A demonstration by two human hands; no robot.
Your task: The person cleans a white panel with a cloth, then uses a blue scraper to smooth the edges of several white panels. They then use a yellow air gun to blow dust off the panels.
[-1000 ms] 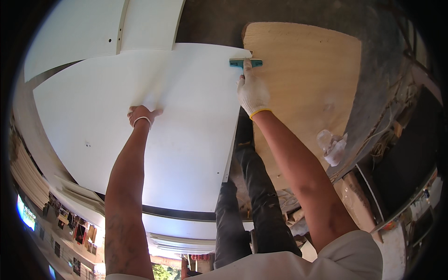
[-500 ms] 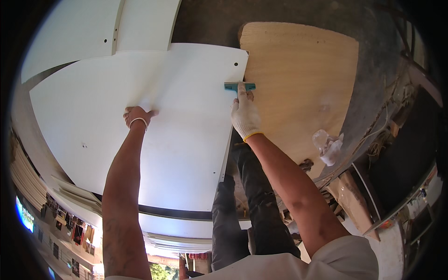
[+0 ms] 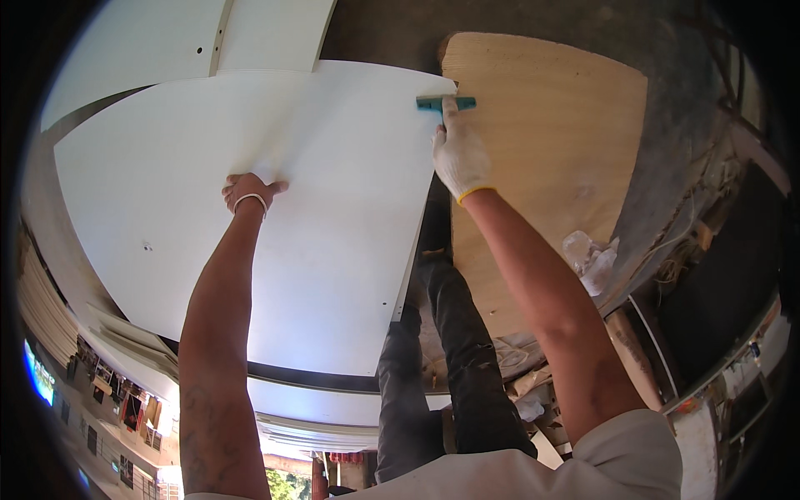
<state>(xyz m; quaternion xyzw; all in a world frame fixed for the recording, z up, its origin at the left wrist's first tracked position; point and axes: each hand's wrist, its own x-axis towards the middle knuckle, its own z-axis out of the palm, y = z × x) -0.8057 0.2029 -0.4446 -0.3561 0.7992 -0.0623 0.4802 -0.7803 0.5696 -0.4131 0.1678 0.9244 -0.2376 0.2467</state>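
Note:
A large white panel (image 3: 325, 242) lies before me. My left hand (image 3: 250, 190), bare with a white band at the wrist, rests on it with the thumb spread away from the fingers. A pale bright patch shows at the fingertips; whether it is a reflection or an object, I cannot make out. In a white knitted glove, my right hand (image 3: 460, 158) grips a teal scraper (image 3: 432, 103) with a wide crosswise head, its index finger stretched along it. The scraper is at the panel's right edge, near the far corner. The glove hides most of its handle.
Beyond lie more white panels (image 3: 142, 50). A light wood-toned board (image 3: 550, 150) is to the right, with a crumpled clear plastic bag (image 3: 592, 260) near its lower right side. My legs (image 3: 462, 333) stand between the panel and the board. Cables (image 3: 667, 242) run along the right.
My right hand has slid the scraper away from me along the panel's right edge toward the far corner. My left hand stays at about the same place on the panel.

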